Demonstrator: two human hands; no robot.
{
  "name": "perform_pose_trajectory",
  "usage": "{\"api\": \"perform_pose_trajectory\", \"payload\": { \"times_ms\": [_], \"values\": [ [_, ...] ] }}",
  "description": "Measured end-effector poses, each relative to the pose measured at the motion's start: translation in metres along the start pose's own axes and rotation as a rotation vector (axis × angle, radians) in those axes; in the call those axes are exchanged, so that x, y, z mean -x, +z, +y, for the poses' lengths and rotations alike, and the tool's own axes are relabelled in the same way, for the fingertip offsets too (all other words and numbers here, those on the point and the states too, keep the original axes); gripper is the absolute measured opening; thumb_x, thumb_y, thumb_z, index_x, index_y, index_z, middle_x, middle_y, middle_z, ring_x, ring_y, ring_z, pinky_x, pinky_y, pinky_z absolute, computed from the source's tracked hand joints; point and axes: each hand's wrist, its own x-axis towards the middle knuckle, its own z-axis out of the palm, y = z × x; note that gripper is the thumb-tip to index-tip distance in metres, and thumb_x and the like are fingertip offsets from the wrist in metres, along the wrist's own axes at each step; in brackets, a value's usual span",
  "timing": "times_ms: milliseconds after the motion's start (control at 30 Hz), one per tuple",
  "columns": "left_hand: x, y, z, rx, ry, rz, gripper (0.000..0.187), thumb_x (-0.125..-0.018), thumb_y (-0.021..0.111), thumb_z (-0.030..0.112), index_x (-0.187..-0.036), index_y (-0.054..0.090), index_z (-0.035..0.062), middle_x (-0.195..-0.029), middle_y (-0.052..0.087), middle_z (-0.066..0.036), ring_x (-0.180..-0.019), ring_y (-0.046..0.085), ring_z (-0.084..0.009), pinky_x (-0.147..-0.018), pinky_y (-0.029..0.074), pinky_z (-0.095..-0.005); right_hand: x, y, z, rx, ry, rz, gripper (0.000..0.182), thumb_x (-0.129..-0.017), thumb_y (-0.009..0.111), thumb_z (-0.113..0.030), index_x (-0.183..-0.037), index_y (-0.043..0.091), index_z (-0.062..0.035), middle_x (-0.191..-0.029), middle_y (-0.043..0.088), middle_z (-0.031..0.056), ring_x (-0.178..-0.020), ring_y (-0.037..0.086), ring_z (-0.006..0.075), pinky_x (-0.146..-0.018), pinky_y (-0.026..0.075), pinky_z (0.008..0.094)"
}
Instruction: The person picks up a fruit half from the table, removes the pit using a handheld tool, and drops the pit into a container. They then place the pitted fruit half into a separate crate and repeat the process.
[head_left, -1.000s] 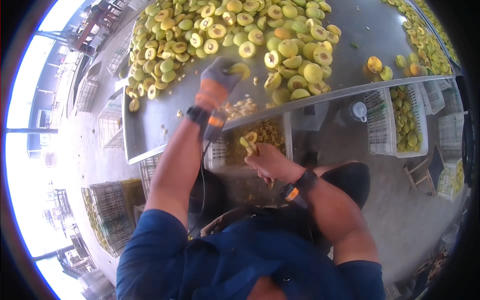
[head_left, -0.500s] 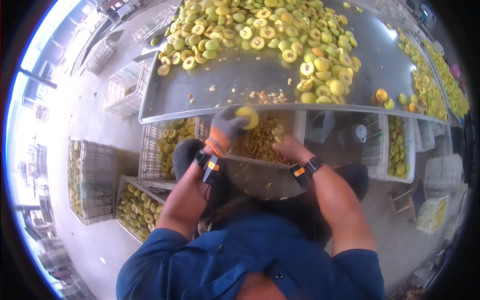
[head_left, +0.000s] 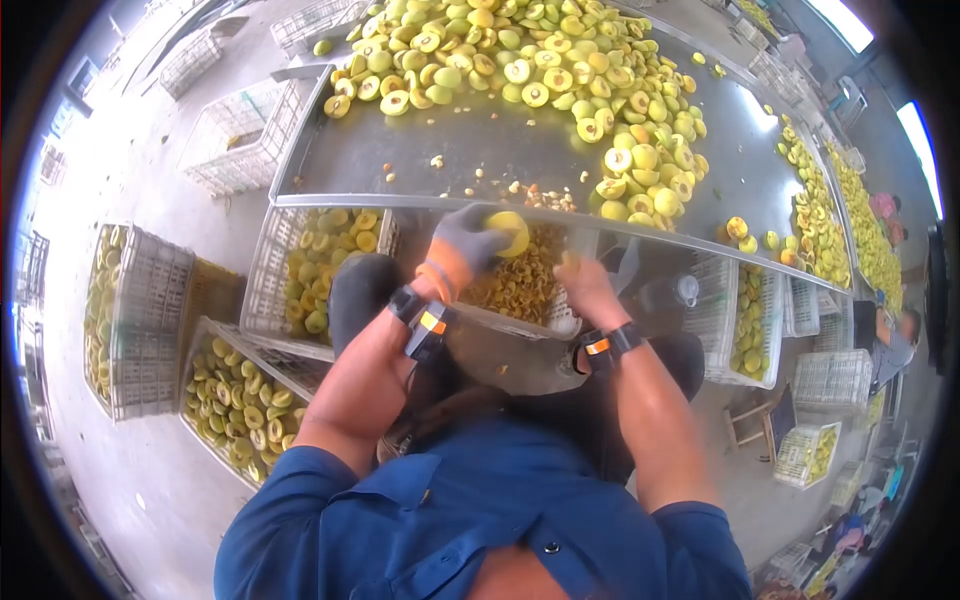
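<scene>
My left hand (head_left: 468, 243), in a grey and orange glove, is closed on a yellow-green fruit piece (head_left: 510, 233) just below the metal table's front edge. My bare right hand (head_left: 585, 283) is closed a little to the right, over the side of a crate (head_left: 515, 322) that holds brownish-yellow scraps (head_left: 525, 280). Something small and yellowish shows at its fingertips, too blurred to name. Beyond the edge, small pits (head_left: 540, 198) lie on the metal table (head_left: 440, 140), in front of a large heap of halved fruit (head_left: 500, 50).
Crates of fruit stand at the left (head_left: 150, 330), lower left (head_left: 240, 410) and right (head_left: 750, 330). An empty-looking white crate (head_left: 240, 135) is on the floor at the upper left. A wooden stool (head_left: 757, 425) stands at the right, and a co-worker (head_left: 893, 340) is beyond it.
The view has turned and shifted. My left hand still grips the fruit piece, which shows farther right. My right hand has risen a little from the scraps.
</scene>
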Motion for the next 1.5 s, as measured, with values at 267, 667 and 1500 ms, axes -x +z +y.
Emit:
{"api": "perform_pose_trajectory", "payload": {
  "times_ms": [267, 667, 1500],
  "values": [
    [0.005, 0.006, 0.003, -0.052, 0.014, -0.044, 0.039, -0.089, 0.080, 0.018, -0.125, 0.075, 0.0041, -0.105, 0.079, -0.009, -0.087, 0.074, -0.0151, -0.073, 0.060, -0.0314, 0.042, 0.028, -0.048, -0.153, -0.331, 0.096, 0.032, -0.098, 0.068, -0.028, -0.109, 0.063, 0.0017, -0.092, 0.072, 0.0262, -0.090, 0.070, 0.0472, -0.080, 0.053, 0.0506],
    [0.008, 0.014, -0.009, -0.371, 0.113, 0.025, 0.028, -0.091, 0.079, 0.009, -0.118, 0.077, 0.0022, -0.100, 0.078, -0.002, -0.085, 0.068, -0.0085, -0.072, 0.058, -0.0287, 0.050, 0.044, -0.071, -0.044, -0.315, 0.083, 0.031, -0.101, 0.062, -0.022, -0.113, 0.060, 0.0062, -0.096, 0.071, 0.0326, -0.097, 0.067, 0.0541, -0.084, 0.053, 0.0540],
    [-0.021, 0.027, -0.018, -0.210, 0.090, -0.226, 0.030, -0.088, 0.077, 0.010, -0.116, 0.072, -0.0003, -0.099, 0.076, -0.009, -0.084, 0.072, -0.0235, -0.078, 0.059, -0.0333, 0.056, 0.038, -0.061, -1.105, 0.266, -0.694, 0.035, -0.110, 0.062, -0.036, -0.088, 0.049, -0.0122, -0.069, 0.043, -0.0025, -0.050, 0.041, 0.0100, -0.046, 0.036, 0.0321]
  ]
}}
